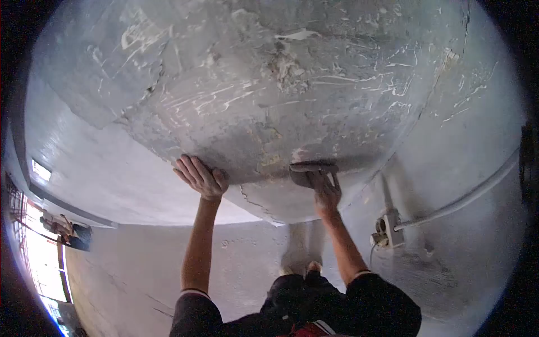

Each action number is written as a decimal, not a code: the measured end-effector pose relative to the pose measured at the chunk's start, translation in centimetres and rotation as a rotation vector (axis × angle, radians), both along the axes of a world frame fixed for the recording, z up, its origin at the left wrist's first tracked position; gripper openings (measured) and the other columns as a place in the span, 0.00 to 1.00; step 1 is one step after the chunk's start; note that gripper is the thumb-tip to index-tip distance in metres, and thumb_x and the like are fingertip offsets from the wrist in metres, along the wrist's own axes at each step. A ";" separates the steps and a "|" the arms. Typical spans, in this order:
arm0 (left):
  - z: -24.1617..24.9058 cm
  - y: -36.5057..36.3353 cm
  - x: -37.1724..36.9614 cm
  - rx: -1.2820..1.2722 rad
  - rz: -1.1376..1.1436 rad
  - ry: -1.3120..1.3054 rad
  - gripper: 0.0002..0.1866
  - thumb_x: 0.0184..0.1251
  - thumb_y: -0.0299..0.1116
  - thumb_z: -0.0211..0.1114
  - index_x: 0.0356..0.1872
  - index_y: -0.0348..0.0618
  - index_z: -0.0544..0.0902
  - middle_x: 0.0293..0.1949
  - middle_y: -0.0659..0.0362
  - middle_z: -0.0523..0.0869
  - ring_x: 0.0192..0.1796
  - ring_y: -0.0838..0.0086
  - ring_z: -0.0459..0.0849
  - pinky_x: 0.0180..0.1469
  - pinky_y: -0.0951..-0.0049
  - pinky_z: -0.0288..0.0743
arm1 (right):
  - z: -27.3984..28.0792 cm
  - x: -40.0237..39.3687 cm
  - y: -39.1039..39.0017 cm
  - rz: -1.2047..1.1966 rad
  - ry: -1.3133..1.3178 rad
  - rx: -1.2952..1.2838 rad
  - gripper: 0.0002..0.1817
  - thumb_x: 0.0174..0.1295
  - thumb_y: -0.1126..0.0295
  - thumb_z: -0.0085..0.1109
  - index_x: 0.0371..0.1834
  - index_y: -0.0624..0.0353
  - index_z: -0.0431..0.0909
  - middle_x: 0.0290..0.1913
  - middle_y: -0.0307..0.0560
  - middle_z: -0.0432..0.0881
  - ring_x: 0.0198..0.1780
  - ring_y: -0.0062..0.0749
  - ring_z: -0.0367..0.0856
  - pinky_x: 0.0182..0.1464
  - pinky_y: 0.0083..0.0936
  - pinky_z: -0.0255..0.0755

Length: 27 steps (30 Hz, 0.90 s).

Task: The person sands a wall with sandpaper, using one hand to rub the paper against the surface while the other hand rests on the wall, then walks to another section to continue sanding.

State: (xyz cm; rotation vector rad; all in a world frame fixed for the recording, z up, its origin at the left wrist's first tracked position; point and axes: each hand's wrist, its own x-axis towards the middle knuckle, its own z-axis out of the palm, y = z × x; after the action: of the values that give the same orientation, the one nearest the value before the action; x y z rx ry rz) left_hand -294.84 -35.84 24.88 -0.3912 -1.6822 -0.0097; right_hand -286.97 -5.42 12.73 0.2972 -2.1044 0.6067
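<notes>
My left hand (199, 177) lies flat with its fingers stretched out on a patchy grey plastered surface (252, 112), near its lower edge. My right hand (327, 194) is closed around a dark, flat, scraper-like tool (306, 174), whose straight edge meets the same surface. Its exact kind is hard to make out, and part of it is hidden by my fingers. White streaks and rough patches of plaster or filler mark the surface above both hands. A crack runs down between the hands toward the lower corner.
At the right, a white socket box (390, 230) with a conduit (460, 202) is fixed to the wall. A bright barred window (45, 258) stands at the far left, with dark items (73, 233) beside it. My feet (314, 267) show below.
</notes>
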 end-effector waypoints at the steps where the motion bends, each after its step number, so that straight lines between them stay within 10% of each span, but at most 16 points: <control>1: 0.0 -0.2 0.2 -0.010 -0.006 0.017 0.34 0.75 0.48 0.37 0.72 0.30 0.55 0.72 0.35 0.55 0.75 0.40 0.51 0.72 0.38 0.38 | 0.0 -0.2 1.2 0.038 0.020 0.049 0.23 0.56 0.79 0.54 0.57 0.55 0.79 0.59 0.46 0.80 0.58 0.50 0.79 0.65 0.50 0.67; 11: -7.2 -1.0 0.3 -0.075 0.065 -0.065 0.33 0.75 0.47 0.35 0.67 0.24 0.61 0.71 0.32 0.56 0.74 0.38 0.51 0.72 0.36 0.39 | 1.0 -0.3 -3.0 -0.070 0.088 -0.136 0.26 0.56 0.75 0.50 0.62 0.63 0.73 0.63 0.62 0.74 0.65 0.61 0.69 0.68 0.54 0.59; 21: -24.4 0.3 0.5 0.123 -0.053 -0.067 0.33 0.77 0.46 0.37 0.73 0.29 0.52 0.73 0.32 0.49 0.74 0.36 0.48 0.72 0.39 0.44 | -13.6 -4.5 -2.9 -0.148 0.345 0.002 0.25 0.47 0.76 0.54 0.53 0.60 0.79 0.48 0.57 0.79 0.47 0.59 0.76 0.55 0.58 0.64; 23: -26.3 1.0 0.6 0.160 -0.049 -0.048 0.33 0.76 0.44 0.38 0.71 0.25 0.54 0.71 0.29 0.52 0.74 0.36 0.49 0.71 0.38 0.47 | -17.0 -4.4 -2.6 -0.105 0.318 0.136 0.19 0.63 0.74 0.46 0.54 0.72 0.76 0.59 0.66 0.75 0.66 0.67 0.66 0.68 0.60 0.52; 27: -33.0 2.2 1.0 0.230 -0.034 -0.095 0.35 0.77 0.46 0.39 0.72 0.26 0.50 0.74 0.33 0.47 0.75 0.36 0.46 0.73 0.42 0.44 | -23.0 -3.4 -2.8 -0.077 0.371 0.195 0.19 0.63 0.75 0.47 0.55 0.69 0.77 0.60 0.65 0.74 0.66 0.66 0.66 0.68 0.59 0.53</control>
State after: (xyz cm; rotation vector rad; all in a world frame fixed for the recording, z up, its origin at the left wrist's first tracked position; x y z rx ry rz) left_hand -293.79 -33.66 -8.08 -0.2491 -1.7455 -0.2480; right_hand -290.32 -8.20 -10.31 0.4036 -1.8070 0.2748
